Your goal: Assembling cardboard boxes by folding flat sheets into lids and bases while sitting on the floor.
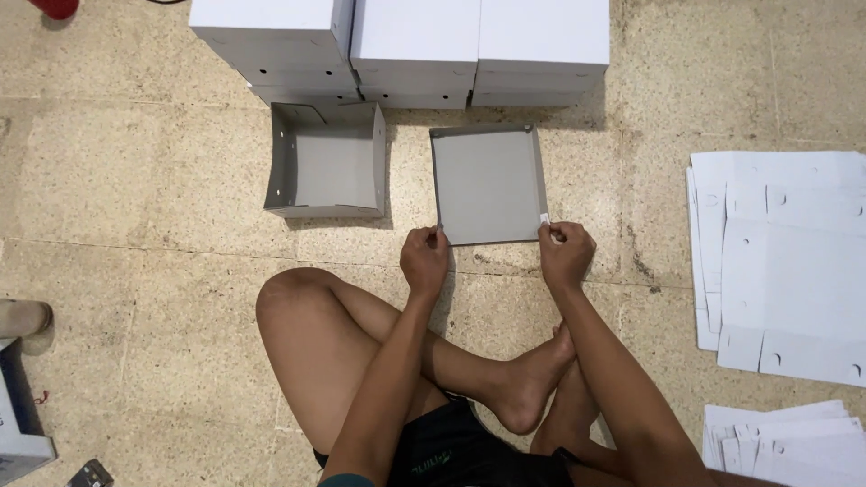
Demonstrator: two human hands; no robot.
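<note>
- Head view: left hand [424, 260] and right hand [566, 253] each pinch a near corner of the shallow grey tray [488, 184], steadying its folded walls.
- Beyond the left hand sits a deeper grey box [327, 171]; flat white blanks [785, 261] lie right of the right hand.

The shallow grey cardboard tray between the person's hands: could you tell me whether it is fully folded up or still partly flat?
Partly flat. The shallow grey cardboard tray has raised far and side walls, but its near edge lies flat while the left hand and right hand pinch its near corners.
</note>
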